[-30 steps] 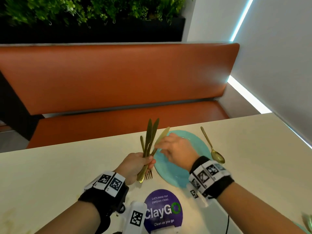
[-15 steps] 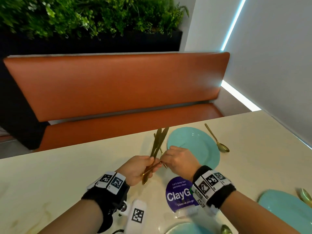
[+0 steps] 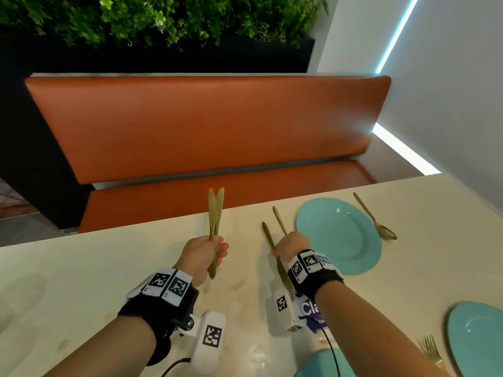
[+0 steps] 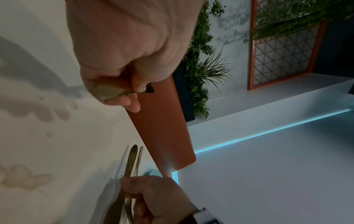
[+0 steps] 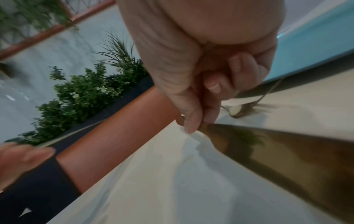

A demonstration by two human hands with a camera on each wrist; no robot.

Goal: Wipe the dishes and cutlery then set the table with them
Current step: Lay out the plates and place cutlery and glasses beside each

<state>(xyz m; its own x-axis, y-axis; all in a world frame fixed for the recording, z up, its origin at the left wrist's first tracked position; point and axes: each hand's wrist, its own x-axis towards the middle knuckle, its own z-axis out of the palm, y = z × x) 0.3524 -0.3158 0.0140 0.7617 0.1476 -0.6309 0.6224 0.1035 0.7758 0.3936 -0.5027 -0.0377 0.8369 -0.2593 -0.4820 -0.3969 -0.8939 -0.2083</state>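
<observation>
My left hand (image 3: 205,253) grips two gold knives (image 3: 215,210) upright by their lower ends, above the cream table (image 3: 81,281). In the left wrist view the left hand (image 4: 122,84) is curled round their butt ends. My right hand (image 3: 291,242) grips a gold knife (image 3: 268,235) and a second gold piece (image 3: 279,219), handles pointing away, just left of a teal plate (image 3: 337,235). A gold spoon (image 3: 377,223) lies right of that plate. In the right wrist view the knife blade (image 5: 287,154) fills the foreground under the right hand (image 5: 201,94).
A second teal plate (image 3: 476,338) with a gold fork (image 3: 431,349) beside it lies at the right edge. A third teal plate (image 3: 318,363) shows at the bottom. A purple sticker (image 3: 310,311) is on the table. An orange bench (image 3: 204,126) runs along the far side.
The right hand took two pieces out of the bundle in the left hand and drew them right, toward the plate. The left hand keeps two knives and has shifted left.
</observation>
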